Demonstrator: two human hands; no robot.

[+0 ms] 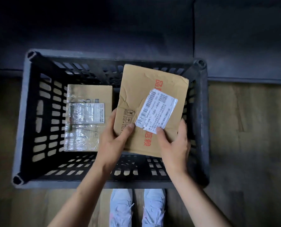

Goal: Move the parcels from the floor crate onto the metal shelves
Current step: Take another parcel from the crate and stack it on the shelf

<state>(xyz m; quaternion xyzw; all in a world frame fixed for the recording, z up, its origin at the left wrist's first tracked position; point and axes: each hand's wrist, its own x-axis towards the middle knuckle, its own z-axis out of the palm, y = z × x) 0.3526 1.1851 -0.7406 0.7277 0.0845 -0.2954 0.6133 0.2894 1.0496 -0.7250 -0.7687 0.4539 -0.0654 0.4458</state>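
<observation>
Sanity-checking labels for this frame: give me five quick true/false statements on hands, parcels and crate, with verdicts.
1. Both hands grip the same cardboard parcel. True: the left hand and right hand hold its near end.
2. The crate holds no other parcel. False: a tape-wrapped parcel lies on its bottom, on the left.
3. The held parcel carries a white shipping label. True.
4. The crate is white. False: it is dark, with slotted walls.
5. The held parcel already sits on a metal shelf. False: it is over the crate, and no shelf is in view.
</observation>
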